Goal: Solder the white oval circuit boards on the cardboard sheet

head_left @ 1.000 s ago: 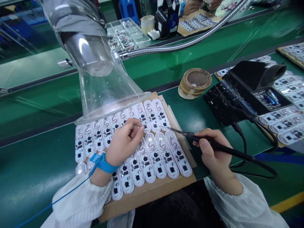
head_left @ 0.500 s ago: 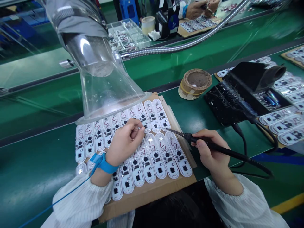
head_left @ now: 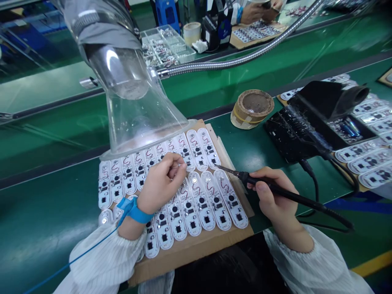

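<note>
White oval boards [head_left: 196, 192] lie in rows on a cardboard sheet [head_left: 196, 249] on the green tabletop [head_left: 45, 220]. Left hand [head_left: 161, 183], a blue strap [head_left: 133, 210] at its wrist, rests on the boards with fingertips pinched together on a thin wire [head_left: 179, 165]. Right hand [head_left: 272, 196] is clamped around a black soldering iron [head_left: 275, 188], whose tip sits over a board at the upper right of the rows. Above the boards hangs a clear hood [head_left: 137, 110]. Right of the sheet stand a brown roll [head_left: 252, 107] and a black stand [head_left: 318, 112].
</note>
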Demonstrator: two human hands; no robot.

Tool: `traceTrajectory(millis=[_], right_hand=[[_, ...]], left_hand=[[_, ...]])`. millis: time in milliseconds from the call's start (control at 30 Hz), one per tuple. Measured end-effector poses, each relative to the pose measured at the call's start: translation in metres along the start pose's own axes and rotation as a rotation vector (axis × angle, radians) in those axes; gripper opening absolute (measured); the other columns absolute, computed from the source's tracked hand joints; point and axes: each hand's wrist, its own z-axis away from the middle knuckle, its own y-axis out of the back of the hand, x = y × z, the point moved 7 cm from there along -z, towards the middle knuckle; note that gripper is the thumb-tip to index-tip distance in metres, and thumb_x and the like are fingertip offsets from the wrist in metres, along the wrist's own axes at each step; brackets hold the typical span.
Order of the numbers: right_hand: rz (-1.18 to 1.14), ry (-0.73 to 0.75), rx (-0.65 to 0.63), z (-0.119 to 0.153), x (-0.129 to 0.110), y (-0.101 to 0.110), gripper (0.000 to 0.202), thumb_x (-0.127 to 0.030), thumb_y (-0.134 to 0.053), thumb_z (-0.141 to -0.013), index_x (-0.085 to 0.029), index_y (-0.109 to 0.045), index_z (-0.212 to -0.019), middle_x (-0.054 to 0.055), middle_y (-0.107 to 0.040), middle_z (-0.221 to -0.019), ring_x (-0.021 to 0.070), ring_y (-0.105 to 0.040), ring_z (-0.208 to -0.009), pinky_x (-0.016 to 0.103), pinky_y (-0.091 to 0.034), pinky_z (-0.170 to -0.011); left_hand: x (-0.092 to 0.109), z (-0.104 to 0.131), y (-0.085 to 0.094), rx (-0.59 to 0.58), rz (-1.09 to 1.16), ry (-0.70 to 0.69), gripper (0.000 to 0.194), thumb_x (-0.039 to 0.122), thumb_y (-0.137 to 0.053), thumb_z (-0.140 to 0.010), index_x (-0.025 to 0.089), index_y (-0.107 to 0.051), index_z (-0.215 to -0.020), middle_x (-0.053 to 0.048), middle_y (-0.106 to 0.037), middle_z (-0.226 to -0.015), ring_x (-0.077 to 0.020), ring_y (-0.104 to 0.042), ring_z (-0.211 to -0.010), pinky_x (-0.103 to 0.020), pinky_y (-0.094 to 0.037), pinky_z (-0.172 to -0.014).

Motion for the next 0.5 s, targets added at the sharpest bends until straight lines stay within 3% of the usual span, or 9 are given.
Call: traceTrajectory(millis=[267,500], right_hand=[[-0.018,-0.057,0.113,0.008,-0.003,-0.017,0.009,-0.029,-0.066,-0.099,-0.026,-0.071,-0.105,0.003,-0.068,-0.09,0.0176,-0.067,-0.069,0.033,-0.053,-0.059],[0.016,-0.06,0.206,0.012,0.004,-0.004,0.011,-0.031,-0.064,-0.099,-0.023,-0.07,-0.095,0.002,-0.064,-0.083,0.0171,-0.06,-0.065,0.034,-0.048,-0.058]], left_hand=[[0.002,0.0,0.009,0.116,-0.036,-0.022,0.005,0.024,-0.058,-0.098,0.021,-0.056,-0.094,0.008,-0.031,-0.065,-0.0096,-0.037,-0.055,-0.026,-0.034,-0.056],[-0.001,0.0,0.007,0.085,-0.015,-0.01,0.005,0.023,-0.057,-0.098,0.021,-0.055,-0.094,0.008,-0.031,-0.065,-0.0098,-0.037,-0.056,-0.027,-0.033,-0.056]])
